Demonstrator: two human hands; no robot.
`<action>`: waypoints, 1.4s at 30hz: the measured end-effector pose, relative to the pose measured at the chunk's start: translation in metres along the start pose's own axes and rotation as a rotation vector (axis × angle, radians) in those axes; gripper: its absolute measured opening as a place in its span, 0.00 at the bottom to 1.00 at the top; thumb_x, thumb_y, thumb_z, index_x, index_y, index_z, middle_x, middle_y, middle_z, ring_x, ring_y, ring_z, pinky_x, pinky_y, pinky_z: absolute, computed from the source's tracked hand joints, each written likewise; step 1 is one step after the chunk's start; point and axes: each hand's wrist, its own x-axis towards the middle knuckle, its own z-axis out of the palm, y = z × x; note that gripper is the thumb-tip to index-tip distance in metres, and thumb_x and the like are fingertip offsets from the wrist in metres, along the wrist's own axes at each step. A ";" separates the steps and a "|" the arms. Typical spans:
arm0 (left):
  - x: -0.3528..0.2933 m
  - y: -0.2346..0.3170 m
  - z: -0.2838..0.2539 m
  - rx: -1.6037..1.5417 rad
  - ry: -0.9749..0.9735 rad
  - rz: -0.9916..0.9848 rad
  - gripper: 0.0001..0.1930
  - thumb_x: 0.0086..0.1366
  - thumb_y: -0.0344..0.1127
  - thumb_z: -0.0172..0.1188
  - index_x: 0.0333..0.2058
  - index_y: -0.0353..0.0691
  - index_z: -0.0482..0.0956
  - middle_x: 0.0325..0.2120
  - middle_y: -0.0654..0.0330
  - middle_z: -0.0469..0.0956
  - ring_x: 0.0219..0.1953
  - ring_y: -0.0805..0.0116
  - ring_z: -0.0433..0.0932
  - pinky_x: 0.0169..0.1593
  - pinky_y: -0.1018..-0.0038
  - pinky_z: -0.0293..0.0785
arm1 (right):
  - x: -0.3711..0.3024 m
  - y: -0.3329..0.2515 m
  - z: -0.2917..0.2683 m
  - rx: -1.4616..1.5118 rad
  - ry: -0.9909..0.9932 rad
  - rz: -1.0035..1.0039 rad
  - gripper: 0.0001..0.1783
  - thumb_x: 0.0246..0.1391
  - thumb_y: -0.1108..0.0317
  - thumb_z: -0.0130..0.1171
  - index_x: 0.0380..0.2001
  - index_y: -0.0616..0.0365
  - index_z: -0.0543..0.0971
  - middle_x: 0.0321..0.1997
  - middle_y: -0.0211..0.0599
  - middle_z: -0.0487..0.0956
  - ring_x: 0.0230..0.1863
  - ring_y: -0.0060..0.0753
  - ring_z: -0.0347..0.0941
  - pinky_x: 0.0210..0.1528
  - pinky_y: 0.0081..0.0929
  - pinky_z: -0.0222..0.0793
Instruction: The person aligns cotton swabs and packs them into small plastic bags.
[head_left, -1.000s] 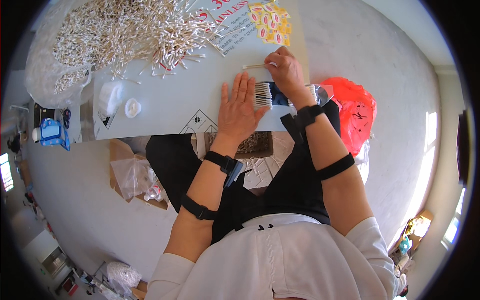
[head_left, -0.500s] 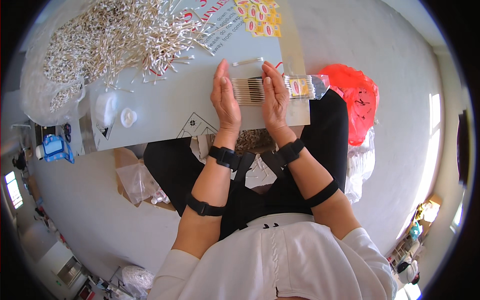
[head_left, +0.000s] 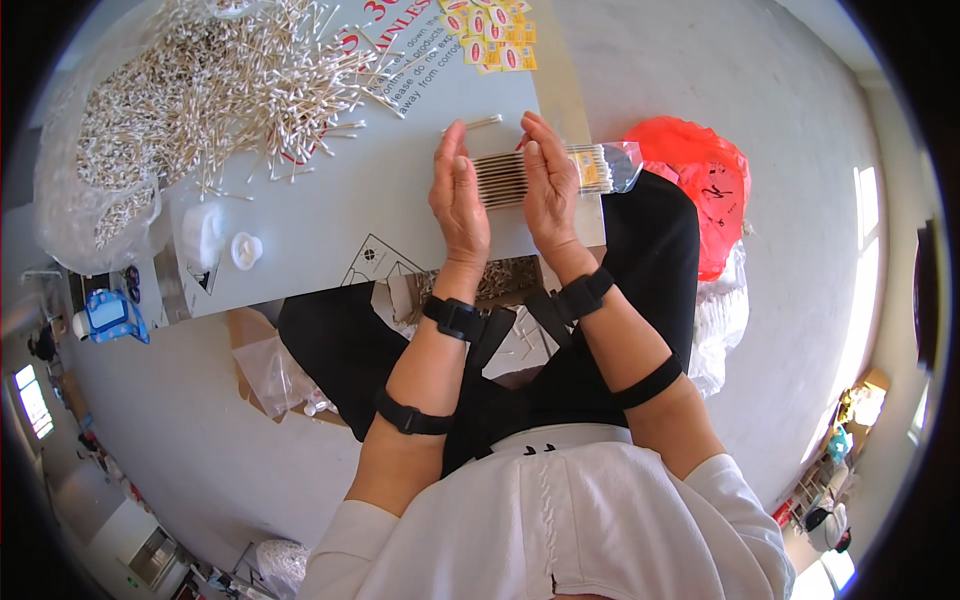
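A row of cotton swabs (head_left: 501, 180) spans the gap between my hands, its right part inside a clear plastic bag (head_left: 626, 166) with a yellow label. My left hand (head_left: 462, 205) has its fingers stretched out and its palm against the left ends of the swabs, hiding their tips. Across the middle of the pack lies my right hand (head_left: 551, 195), thumb on top, closed on the bagged swabs; what its fingers do underneath is hidden. Just beyond my fingertips, a few loose swabs (head_left: 486, 121) lie on the table.
A big heap of loose swabs (head_left: 230, 90) spreads over the table (head_left: 300, 240) at the far left, partly in clear plastic. Yellow labels (head_left: 500, 40) lie at the back. A white round lid (head_left: 246, 250) sits left. A red bag (head_left: 700, 190) stands right of the table.
The table has shifted slightly left in view. My hands are a little closer together, my left hand having moved right along with the swab ends.
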 end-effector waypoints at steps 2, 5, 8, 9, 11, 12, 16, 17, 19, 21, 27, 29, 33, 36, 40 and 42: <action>-0.001 0.001 0.001 -0.032 0.019 -0.004 0.25 0.73 0.41 0.45 0.63 0.33 0.63 0.63 0.49 0.63 0.66 0.56 0.60 0.69 0.62 0.52 | 0.006 -0.005 -0.015 -0.006 -0.002 -0.032 0.15 0.66 0.73 0.47 0.53 0.65 0.74 0.61 0.44 0.71 0.61 0.35 0.67 0.62 0.27 0.61; 0.000 0.000 -0.024 0.593 -0.292 0.325 0.28 0.70 0.42 0.51 0.64 0.37 0.61 0.65 0.51 0.60 0.68 0.53 0.56 0.70 0.59 0.50 | 0.019 -0.012 -0.062 -0.374 -0.054 -0.203 0.17 0.62 0.74 0.52 0.53 0.58 0.75 0.62 0.42 0.71 0.64 0.44 0.65 0.64 0.34 0.61; -0.004 0.010 -0.025 0.901 -0.510 0.310 0.33 0.67 0.47 0.54 0.66 0.39 0.58 0.67 0.52 0.56 0.70 0.54 0.52 0.70 0.54 0.47 | 0.027 -0.007 -0.095 -0.804 -0.176 -0.335 0.21 0.61 0.66 0.52 0.58 0.51 0.73 0.67 0.38 0.66 0.69 0.46 0.57 0.70 0.45 0.49; -0.005 0.009 -0.023 0.898 -0.509 0.312 0.33 0.67 0.47 0.54 0.66 0.39 0.58 0.67 0.52 0.56 0.70 0.54 0.52 0.70 0.54 0.47 | 0.025 -0.004 -0.097 -0.926 -0.247 -0.340 0.23 0.62 0.61 0.50 0.61 0.48 0.70 0.69 0.37 0.62 0.71 0.43 0.53 0.72 0.47 0.43; -0.007 0.009 -0.018 0.954 -0.498 0.296 0.36 0.66 0.51 0.54 0.67 0.40 0.56 0.69 0.53 0.53 0.72 0.58 0.49 0.71 0.52 0.44 | 0.021 0.003 -0.097 -1.113 -0.379 -0.331 0.31 0.63 0.50 0.46 0.67 0.44 0.61 0.74 0.35 0.53 0.75 0.39 0.44 0.73 0.51 0.31; -0.008 0.008 -0.015 0.953 -0.499 0.297 0.36 0.66 0.51 0.54 0.67 0.40 0.56 0.69 0.53 0.53 0.72 0.58 0.49 0.71 0.52 0.44 | 0.020 0.006 -0.097 -1.114 -0.378 -0.331 0.31 0.63 0.50 0.46 0.67 0.44 0.61 0.74 0.35 0.53 0.75 0.39 0.44 0.73 0.51 0.31; -0.009 0.005 -0.009 1.047 -0.551 0.204 0.35 0.68 0.50 0.52 0.68 0.43 0.53 0.70 0.54 0.50 0.72 0.59 0.46 0.71 0.53 0.40 | 0.016 0.011 -0.098 -1.104 -0.447 -0.316 0.31 0.64 0.50 0.45 0.67 0.46 0.60 0.74 0.35 0.54 0.75 0.39 0.44 0.73 0.51 0.30; -0.008 0.005 -0.008 1.048 -0.554 0.203 0.34 0.68 0.49 0.51 0.68 0.43 0.53 0.70 0.55 0.50 0.72 0.60 0.47 0.72 0.53 0.39 | 0.017 0.012 -0.098 -1.086 -0.463 -0.307 0.31 0.64 0.50 0.45 0.68 0.46 0.60 0.74 0.35 0.54 0.75 0.39 0.44 0.73 0.51 0.30; -0.007 0.004 -0.005 1.043 -0.559 0.202 0.34 0.68 0.48 0.51 0.68 0.43 0.54 0.70 0.55 0.50 0.72 0.61 0.47 0.72 0.53 0.39 | 0.018 0.014 -0.099 -1.067 -0.477 -0.299 0.31 0.64 0.50 0.45 0.68 0.47 0.60 0.74 0.35 0.54 0.75 0.40 0.44 0.73 0.50 0.30; -0.007 0.004 0.002 1.037 -0.568 0.198 0.33 0.68 0.48 0.52 0.68 0.44 0.54 0.70 0.56 0.50 0.72 0.61 0.47 0.72 0.53 0.39 | 0.018 0.016 -0.100 -1.010 -0.468 -0.288 0.31 0.64 0.50 0.45 0.68 0.47 0.60 0.74 0.35 0.55 0.75 0.41 0.44 0.73 0.50 0.30; -0.008 0.006 0.022 1.010 -0.587 0.236 0.33 0.68 0.47 0.52 0.68 0.45 0.55 0.70 0.58 0.50 0.72 0.62 0.47 0.72 0.54 0.40 | 0.018 0.017 -0.099 -0.966 -0.468 -0.280 0.31 0.65 0.50 0.44 0.68 0.46 0.60 0.73 0.36 0.55 0.75 0.42 0.45 0.74 0.48 0.30; -0.008 0.007 0.026 1.003 -0.583 0.244 0.33 0.67 0.47 0.53 0.67 0.44 0.56 0.70 0.58 0.50 0.72 0.62 0.47 0.71 0.54 0.40 | 0.018 0.017 -0.100 -0.953 -0.464 -0.283 0.31 0.65 0.50 0.44 0.68 0.46 0.60 0.73 0.36 0.55 0.75 0.42 0.45 0.74 0.48 0.31; -0.008 0.006 0.031 1.004 -0.580 0.259 0.34 0.67 0.47 0.54 0.67 0.43 0.56 0.70 0.58 0.51 0.72 0.62 0.48 0.71 0.54 0.40 | 0.019 0.018 -0.101 -0.897 -0.455 -0.285 0.30 0.65 0.50 0.44 0.68 0.46 0.61 0.73 0.37 0.56 0.75 0.43 0.45 0.74 0.48 0.32; -0.006 0.002 0.033 0.952 -0.573 0.279 0.33 0.68 0.45 0.53 0.67 0.39 0.55 0.70 0.54 0.51 0.72 0.59 0.49 0.71 0.54 0.41 | 0.018 0.017 -0.101 -0.888 -0.461 -0.269 0.29 0.65 0.52 0.44 0.67 0.47 0.62 0.73 0.39 0.56 0.74 0.44 0.45 0.73 0.48 0.33; 0.000 -0.001 0.038 0.398 -0.259 0.207 0.28 0.69 0.38 0.51 0.64 0.34 0.59 0.66 0.48 0.57 0.68 0.53 0.57 0.69 0.57 0.51 | 0.016 0.019 -0.100 -0.776 -0.145 -0.145 0.27 0.65 0.55 0.47 0.65 0.50 0.66 0.72 0.42 0.57 0.73 0.42 0.50 0.72 0.43 0.41; 0.000 -0.001 0.044 0.254 -0.163 0.162 0.25 0.70 0.35 0.49 0.63 0.33 0.60 0.64 0.47 0.61 0.66 0.52 0.60 0.67 0.59 0.55 | 0.018 0.020 -0.096 0.033 0.080 0.222 0.24 0.65 0.59 0.52 0.62 0.53 0.70 0.69 0.45 0.62 0.70 0.38 0.55 0.70 0.34 0.48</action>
